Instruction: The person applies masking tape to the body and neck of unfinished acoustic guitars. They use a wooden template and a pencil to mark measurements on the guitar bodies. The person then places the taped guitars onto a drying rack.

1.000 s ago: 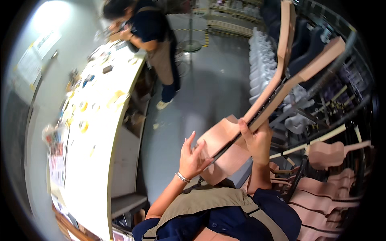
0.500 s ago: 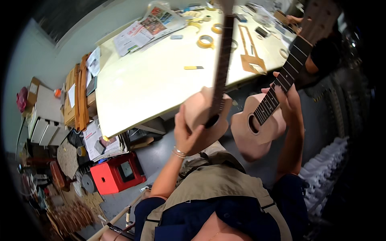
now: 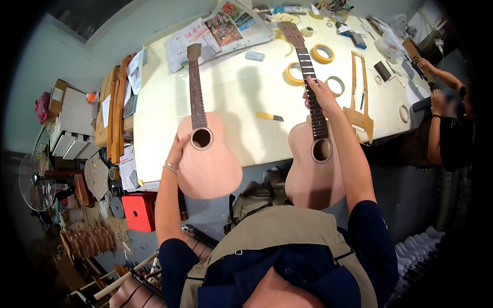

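Observation:
Two unfinished pale-wood ukuleles with dark fretboards, without strings or bridges, are in my hands. My left hand (image 3: 176, 153) is closed around the left edge of the left ukulele (image 3: 210, 172), at its waist beside the soundhole. That one's neck points away over the table. Around the neck of the right ukulele (image 3: 308, 177) wraps my right hand (image 3: 322, 96), and its body hangs at the table's near edge. White fret markings show on this fretboard. Both soundholes face up toward me. The palm side of each hand is hidden.
On the cream table (image 3: 164, 113) lie a yellow-handled cutter (image 3: 268, 116), several tape rolls (image 3: 322, 53), newspapers (image 3: 197, 43) and a tan guitar-shaped template (image 3: 358, 115). A co-worker's arm (image 3: 436, 123) is at the right. A red box (image 3: 138, 211) and a fan (image 3: 36, 178) stand left.
Both ukuleles have moved left and out over the table, farther apart from each other. The left one has turned its top toward me. The co-worker has come more into view.

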`<state>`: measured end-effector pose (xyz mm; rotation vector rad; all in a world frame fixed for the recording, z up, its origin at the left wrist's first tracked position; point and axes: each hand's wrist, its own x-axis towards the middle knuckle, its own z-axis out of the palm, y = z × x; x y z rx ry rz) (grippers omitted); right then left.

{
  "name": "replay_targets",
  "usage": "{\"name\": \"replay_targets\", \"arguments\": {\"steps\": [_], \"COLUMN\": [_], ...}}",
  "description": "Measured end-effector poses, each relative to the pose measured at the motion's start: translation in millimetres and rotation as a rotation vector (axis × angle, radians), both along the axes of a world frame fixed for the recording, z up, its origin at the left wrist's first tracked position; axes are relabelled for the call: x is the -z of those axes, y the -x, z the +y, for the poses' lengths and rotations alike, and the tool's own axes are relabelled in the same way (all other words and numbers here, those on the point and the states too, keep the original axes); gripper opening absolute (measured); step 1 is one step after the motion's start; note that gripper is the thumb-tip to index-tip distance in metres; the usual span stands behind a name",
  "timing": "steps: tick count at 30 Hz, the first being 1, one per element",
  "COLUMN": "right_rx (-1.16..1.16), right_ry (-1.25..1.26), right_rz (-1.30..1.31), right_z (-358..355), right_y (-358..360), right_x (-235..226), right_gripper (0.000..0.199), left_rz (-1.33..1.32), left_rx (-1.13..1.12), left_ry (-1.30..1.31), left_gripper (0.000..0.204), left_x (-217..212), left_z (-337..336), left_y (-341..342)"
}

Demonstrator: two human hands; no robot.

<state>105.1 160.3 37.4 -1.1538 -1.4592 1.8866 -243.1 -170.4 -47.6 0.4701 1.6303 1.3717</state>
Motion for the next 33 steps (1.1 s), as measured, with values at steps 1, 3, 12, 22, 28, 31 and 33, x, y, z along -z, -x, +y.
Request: {"name": "replay_targets", "arguments": {"steps": [1,3,12,22,28,31,33], "right_rx": [-0.033,-0.048,-0.082,-0.031,0.245,0.366,0.427], "right_ry": [0.011,0.046,0.127,0.106,-0.754,-1.060,-0.950], "right_rz": [-0.005,-0.039,-0.072,0.000,-0.359,-1.216,-1.553], "right_z": [10,21,44,65,69,118,141], "right_y": [7,17,93,192,72,-68,-136], "right_x": [9,19,42,116,78,100,117], "right_gripper": [0.036,0.036,0.035,0.042,0.037,0.027,0.024], "left_rz": [-0.058,0.007,1.450,1.668,1.122,0.588,0.519], "left_rx": [-0.012,-0.021,0.623,0.531,0.375,0.203,0.182], "left_ry": [0.056,0.216,0.028,0.618,0.374,0.190,0.194], "left_gripper": [0.067,0.063,0.052,0.025,0.032,0.043,0.048], "left_x": [1,1,6,48,-14,-25,-18], "left_z": [4,15,169,186,160,122,96], "left_y": [13,35,-128,-90,-106,-139,-167]}}
